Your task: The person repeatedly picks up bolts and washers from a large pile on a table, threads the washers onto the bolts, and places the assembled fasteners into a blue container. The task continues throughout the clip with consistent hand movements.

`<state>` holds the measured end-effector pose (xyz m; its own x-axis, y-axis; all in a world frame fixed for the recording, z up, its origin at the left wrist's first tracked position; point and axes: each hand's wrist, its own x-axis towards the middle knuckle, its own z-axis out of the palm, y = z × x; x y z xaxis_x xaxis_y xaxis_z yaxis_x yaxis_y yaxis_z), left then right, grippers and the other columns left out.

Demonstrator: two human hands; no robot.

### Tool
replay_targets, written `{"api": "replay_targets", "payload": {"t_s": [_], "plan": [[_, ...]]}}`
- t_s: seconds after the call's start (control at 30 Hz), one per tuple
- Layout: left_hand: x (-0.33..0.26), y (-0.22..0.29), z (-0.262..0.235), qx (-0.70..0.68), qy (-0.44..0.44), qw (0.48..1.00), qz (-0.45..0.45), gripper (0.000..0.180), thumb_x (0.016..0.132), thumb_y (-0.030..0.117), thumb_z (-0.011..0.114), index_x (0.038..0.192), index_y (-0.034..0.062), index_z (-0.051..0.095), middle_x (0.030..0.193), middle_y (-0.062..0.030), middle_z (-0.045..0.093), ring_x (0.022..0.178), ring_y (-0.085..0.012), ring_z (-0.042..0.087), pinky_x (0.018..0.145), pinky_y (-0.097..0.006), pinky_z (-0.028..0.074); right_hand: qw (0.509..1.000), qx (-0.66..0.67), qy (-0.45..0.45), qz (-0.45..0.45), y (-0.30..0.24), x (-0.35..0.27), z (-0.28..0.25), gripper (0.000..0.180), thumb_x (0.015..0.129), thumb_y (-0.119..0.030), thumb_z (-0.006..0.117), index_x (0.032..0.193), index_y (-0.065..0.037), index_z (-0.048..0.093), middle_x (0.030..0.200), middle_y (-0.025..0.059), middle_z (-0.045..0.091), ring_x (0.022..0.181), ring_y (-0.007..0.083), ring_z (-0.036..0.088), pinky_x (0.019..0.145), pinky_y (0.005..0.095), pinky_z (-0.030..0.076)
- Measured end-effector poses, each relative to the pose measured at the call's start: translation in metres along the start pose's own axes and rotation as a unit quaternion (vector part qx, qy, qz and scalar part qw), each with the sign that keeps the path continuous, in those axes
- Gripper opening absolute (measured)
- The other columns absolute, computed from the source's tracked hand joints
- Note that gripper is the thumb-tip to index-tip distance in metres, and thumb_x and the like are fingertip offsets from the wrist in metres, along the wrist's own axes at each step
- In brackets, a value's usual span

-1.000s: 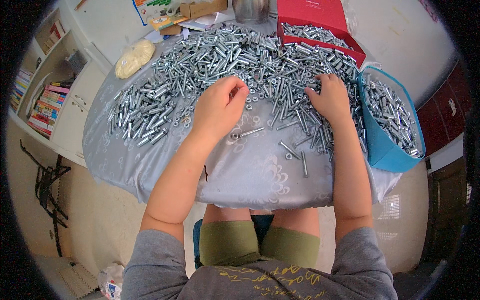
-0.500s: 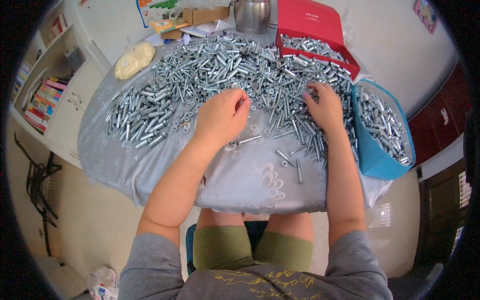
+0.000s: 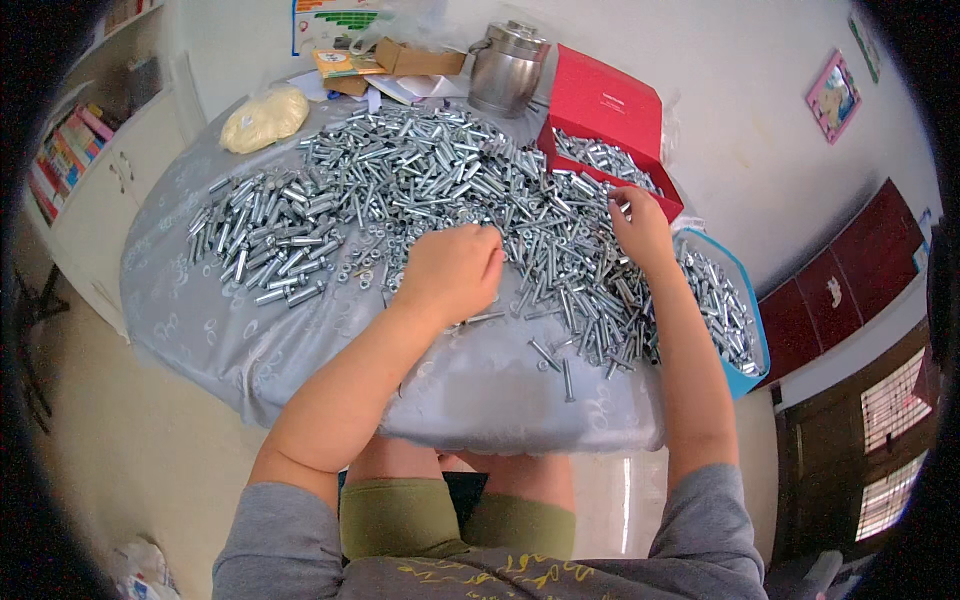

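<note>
A big heap of silvery metal bolts point(image 3: 420, 165) with sleeves and nuts covers much of the table. My left hand point(image 3: 452, 272) is closed at the near edge of the heap, its back toward me; whatever its fingers hold is hidden. Beside it lies a single bolt point(image 3: 486, 317). My right hand point(image 3: 645, 235) hovers over the right part of the heap, close to the front wall of an open red box point(image 3: 605, 95) with more bolts inside. Its thumb and fingertips are curled together, and anything between them is too small to make out.
A blue bin point(image 3: 752, 378) full of bolts stands right of my right forearm. Along the back are a steel pot point(image 3: 508, 70), a cardboard box point(image 3: 420, 60) and a bag of pale yellow stuff point(image 3: 265, 120). A few loose bolts point(image 3: 568, 380) lie near the front of the grey tablecloth point(image 3: 300, 360).
My right hand has moved away from me over the heap, closer to the red box. My left hand has stayed near the same spot, its fingers more hidden now. The whole view has shifted.
</note>
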<state>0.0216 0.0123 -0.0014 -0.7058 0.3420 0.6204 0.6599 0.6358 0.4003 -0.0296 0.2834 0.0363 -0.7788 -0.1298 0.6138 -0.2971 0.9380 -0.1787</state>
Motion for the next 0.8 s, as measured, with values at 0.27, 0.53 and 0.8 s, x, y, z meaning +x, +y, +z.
{"api": "replay_targets", "payload": {"t_s": [0.27, 0.53, 0.8], "plan": [[0.0, 0.005, 0.009, 0.007, -0.009, 0.999, 0.041, 0.015, 0.074, 0.019, 0.049, 0.069, 0.0055, 0.052, 0.064, -0.0105, 0.053, 0.058, -0.0294, 0.054, 0.053, -0.04, 0.043, 0.999, -0.015, -0.002, 0.052, 0.022, 0.039, 0.055, 0.025, 0.072, -0.014, 0.055, 0.095, -0.004, 0.058, 0.09, 0.0162, 0.058, 0.087, 0.0318, 0.053, 0.077, 0.0389, 0.041], [-0.004, -0.001, 0.007, 0.008, -0.002, 0.998, 0.055, 0.015, 0.074, 0.019, 0.05, 0.068, 0.0052, 0.051, 0.063, -0.0103, 0.052, 0.057, -0.0287, 0.054, 0.052, -0.039, 0.043, 0.986, -0.093, -0.132, 0.032, -0.036, 0.052, 0.102, 0.02, 0.068, -0.023, 0.063, 0.082, -0.009, 0.064, 0.085, 0.0142, 0.059, 0.083, 0.029, 0.056, 0.073, 0.0401, 0.044], [-0.003, -0.001, 0.011, 0.009, -0.018, 0.999, 0.045, 0.015, 0.074, 0.019, 0.051, 0.07, 0.005, 0.052, 0.065, -0.0103, 0.054, 0.06, -0.0286, 0.055, 0.053, -0.039, 0.043, 0.992, -0.057, -0.112, 0.012, -0.026, 0.036, 0.093, 0.014, 0.071, -0.014, 0.057, 0.08, -0.004, 0.062, 0.082, 0.0164, 0.058, 0.077, 0.0312, 0.056, 0.068, 0.0388, 0.045]]}}
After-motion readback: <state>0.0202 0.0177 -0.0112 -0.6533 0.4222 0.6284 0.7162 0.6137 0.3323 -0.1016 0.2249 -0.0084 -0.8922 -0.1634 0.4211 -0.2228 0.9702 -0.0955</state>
